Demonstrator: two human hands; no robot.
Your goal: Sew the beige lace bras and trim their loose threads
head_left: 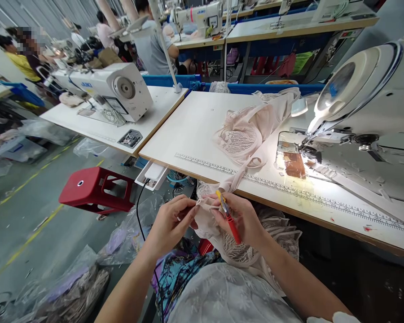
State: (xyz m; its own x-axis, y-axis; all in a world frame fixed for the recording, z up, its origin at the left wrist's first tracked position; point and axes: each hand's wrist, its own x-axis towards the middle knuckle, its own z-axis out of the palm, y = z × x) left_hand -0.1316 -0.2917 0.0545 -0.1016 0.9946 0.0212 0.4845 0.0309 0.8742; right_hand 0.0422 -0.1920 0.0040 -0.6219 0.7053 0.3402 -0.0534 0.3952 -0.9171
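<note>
Below the table's front edge, my left hand [173, 220] pinches a fold of pale pink lace garment [208, 213]. My right hand [244, 220] grips the same fabric from the right and holds small thread snips with a red handle and yellow top [229, 220]. The garment trails up over the table edge to a lace bra piece [245, 130] lying on the white table [191, 130]. More lace fabric [276, 233] hangs in my lap.
A white sewing machine [363, 94] stands at the right with its lit needle area [303, 157]. A second machine [117, 89] sits on the table to the left. A red stool [94, 188] and plastic bags of fabric [70, 287] are on the floor. Other people work at the back.
</note>
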